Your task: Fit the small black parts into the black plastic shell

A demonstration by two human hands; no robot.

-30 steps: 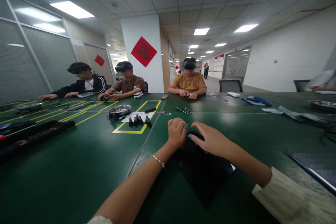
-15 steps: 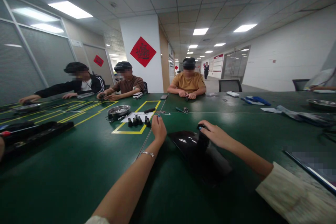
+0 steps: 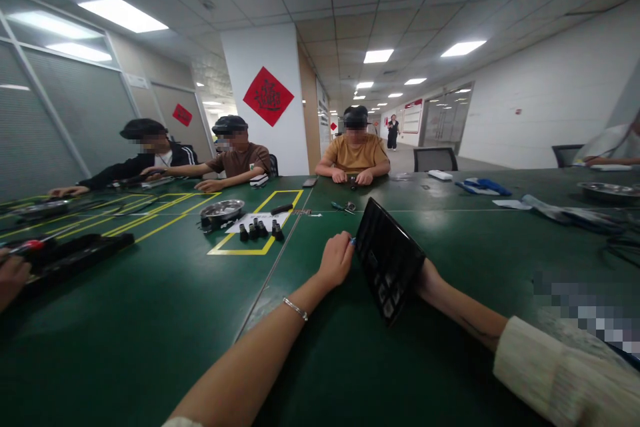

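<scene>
A black stand (image 3: 387,257) with a flat, glossy rectangular plate is tilted up off the table in front of me, its plate reflecting the ceiling lights. My right hand (image 3: 429,280) holds it from behind; the plate hides those fingers and the upright post. Beside the plate's left edge is my left hand (image 3: 336,259), fingers curled in and fingertips close to the edge. Whether they touch the plate or pinch something small, I cannot tell.
Several black cone-like parts (image 3: 260,229) stand by a white sheet within yellow tape. A metal bowl (image 3: 222,211) is left of them. Pliers (image 3: 343,207) lie farther back. A co-worker's hand (image 3: 14,273) is by a long black tray (image 3: 80,263). Other people sit across the green table (image 3: 190,320).
The stand has been lifted and turned so its plate faces me; my right hand went from the top of its post to behind it. My left hand moved right, to the plate's edge.
</scene>
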